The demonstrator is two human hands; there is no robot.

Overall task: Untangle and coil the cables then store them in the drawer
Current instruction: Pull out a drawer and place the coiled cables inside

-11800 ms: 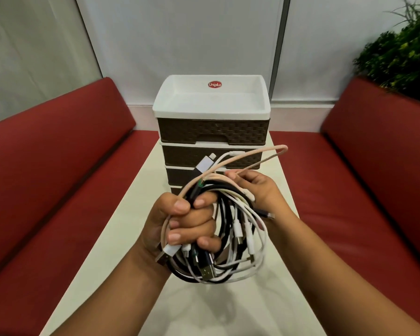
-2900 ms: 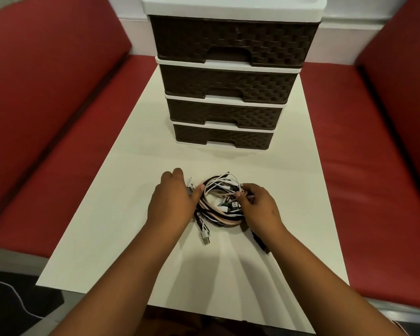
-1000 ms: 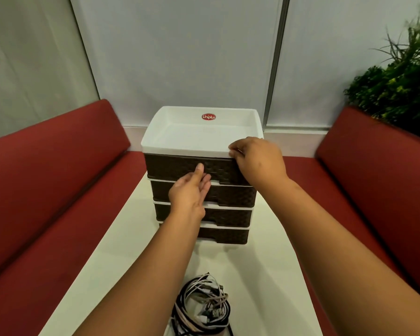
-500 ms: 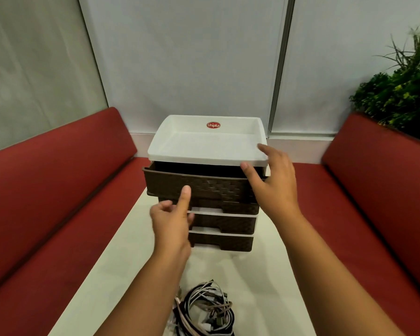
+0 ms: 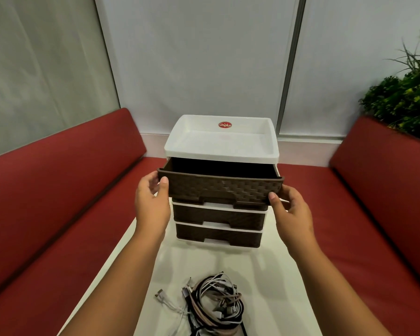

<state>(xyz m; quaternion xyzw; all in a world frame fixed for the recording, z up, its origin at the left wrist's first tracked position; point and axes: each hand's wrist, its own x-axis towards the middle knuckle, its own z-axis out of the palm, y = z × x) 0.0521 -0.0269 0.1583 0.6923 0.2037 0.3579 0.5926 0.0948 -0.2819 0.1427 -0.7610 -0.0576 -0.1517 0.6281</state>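
Brown plastic top drawer (image 5: 220, 189): basket-weave embossed front, matt. White plastic drawer cabinet (image 5: 220, 141): smooth, slight sheen on the tray top. Cream tabletop (image 5: 272, 282): smooth, semi-gloss. Red benches (image 5: 58, 202): smooth, leather-like upholstery. Bundle of black, white and pink cables (image 5: 214, 304): rubbery jackets, shiny metal plugs.

a single head view looks forward and down from the table's (image 5: 272, 282) near end, close to the drawers (image 5: 220, 214) at its far end.
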